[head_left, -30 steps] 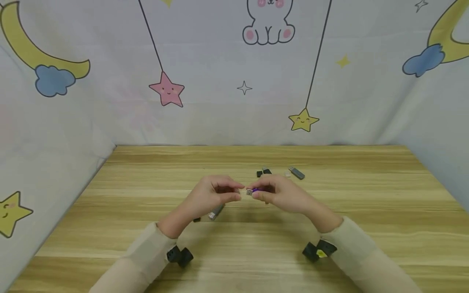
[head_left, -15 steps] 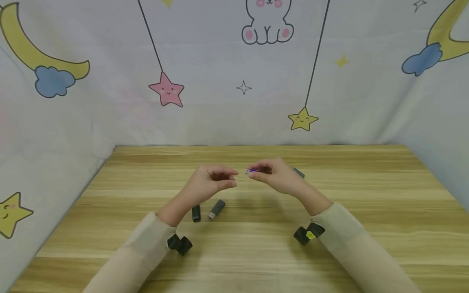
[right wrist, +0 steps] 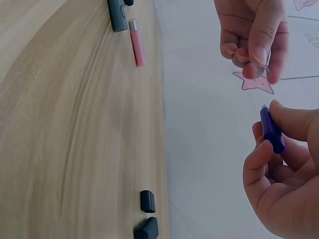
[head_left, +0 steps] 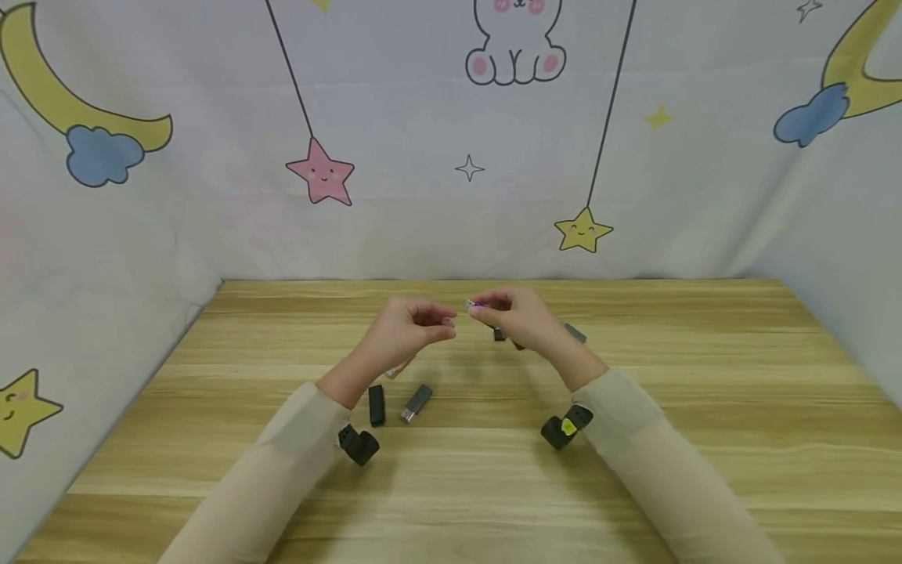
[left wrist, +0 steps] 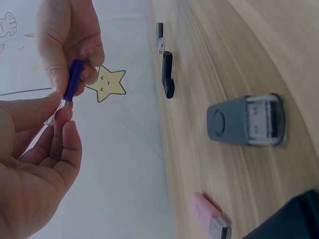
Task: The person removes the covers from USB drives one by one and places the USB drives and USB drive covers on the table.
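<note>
My right hand (head_left: pixel 517 315) pinches a purple USB stick (right wrist: pixel 272 130) between thumb and fingers, its metal plug pointing left. Facing it, my left hand (head_left: pixel 407 327) holds a small clear cap (right wrist: pixel 259 70) at its fingertips. In the head view a small gap separates the fingertips of the two hands. Both hands are raised above the table. A pink USB stick (right wrist: pixel 137 46) lies on the table, partly hidden by my left arm in the head view.
Nearer the front lie a black USB stick (head_left: pixel 377 405) and a grey one (head_left: pixel 417 403). Behind my right hand are a small black cap (head_left: pixel 499 334) and another grey stick (head_left: pixel 575 333), partly covered. A printed cloth backdrop (head_left: pixel 423 235) borders the wooden table (head_left: pixel 451 486).
Both hands have moved up and away toward the back, still holding the purple USB stick and the clear cap. The black stick and part of the pink stick have come into view.
</note>
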Tool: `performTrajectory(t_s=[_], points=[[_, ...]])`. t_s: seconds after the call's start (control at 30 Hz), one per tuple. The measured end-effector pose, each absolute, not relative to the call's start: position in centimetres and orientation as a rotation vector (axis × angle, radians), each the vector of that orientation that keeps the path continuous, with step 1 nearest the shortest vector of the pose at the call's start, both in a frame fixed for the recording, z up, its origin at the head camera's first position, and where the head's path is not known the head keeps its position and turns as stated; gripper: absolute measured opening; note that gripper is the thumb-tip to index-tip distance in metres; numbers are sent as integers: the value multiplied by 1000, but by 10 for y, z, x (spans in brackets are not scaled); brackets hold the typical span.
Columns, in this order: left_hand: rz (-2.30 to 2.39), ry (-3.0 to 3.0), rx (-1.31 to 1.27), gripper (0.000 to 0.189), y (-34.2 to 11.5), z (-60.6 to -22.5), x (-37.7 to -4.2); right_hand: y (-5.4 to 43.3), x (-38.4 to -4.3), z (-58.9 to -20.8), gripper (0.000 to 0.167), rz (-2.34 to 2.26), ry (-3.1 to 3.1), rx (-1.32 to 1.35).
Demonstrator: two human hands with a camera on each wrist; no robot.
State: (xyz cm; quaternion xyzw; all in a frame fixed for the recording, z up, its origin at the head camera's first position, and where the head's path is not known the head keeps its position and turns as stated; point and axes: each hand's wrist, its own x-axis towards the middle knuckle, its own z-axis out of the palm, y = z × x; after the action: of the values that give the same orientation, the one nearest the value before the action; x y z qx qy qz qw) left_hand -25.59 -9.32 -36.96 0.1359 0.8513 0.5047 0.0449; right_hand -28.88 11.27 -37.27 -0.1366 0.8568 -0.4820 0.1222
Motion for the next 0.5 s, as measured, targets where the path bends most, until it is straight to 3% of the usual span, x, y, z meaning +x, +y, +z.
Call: performTrajectory(t_s=[0.5], points=[[1458,2632,373,27,-94,-383,-281,97,-304,-399,33,-1638,2339,-299]])
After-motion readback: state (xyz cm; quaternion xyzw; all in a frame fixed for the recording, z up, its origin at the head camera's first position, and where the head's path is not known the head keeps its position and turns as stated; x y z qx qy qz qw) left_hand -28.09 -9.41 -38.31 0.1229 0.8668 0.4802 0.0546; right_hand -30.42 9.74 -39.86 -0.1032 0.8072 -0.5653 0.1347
